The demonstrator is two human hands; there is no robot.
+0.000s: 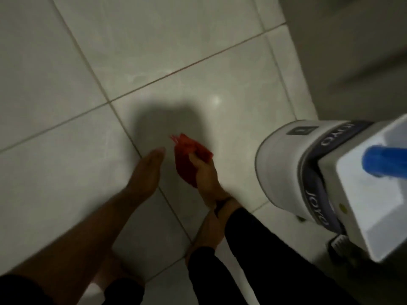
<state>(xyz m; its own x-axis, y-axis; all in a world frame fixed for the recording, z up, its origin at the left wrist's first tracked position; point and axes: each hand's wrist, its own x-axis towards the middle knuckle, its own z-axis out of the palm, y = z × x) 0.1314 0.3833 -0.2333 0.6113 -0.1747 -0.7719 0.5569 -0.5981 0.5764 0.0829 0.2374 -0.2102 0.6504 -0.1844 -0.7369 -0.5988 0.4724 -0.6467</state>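
Observation:
My right hand (204, 175) grips a crumpled red cloth-like thing (189, 157) above the tiled floor (154, 51); what it is exactly is too blurred to tell. A dark band circles that wrist and a black sleeve covers the arm. My left hand (147, 170) is held beside it, a little to the left, with fingers straight and together, holding nothing and not touching the red thing. The two hands cast a dark shadow on the tile in front of them.
A white and grey mop bucket (286, 168) with dark lettering stands close on the right, with a blue handle (383, 159) sticking out of its wringer. A wall (352, 51) runs behind it. My bare feet (211, 227) stand on the floor below the hands.

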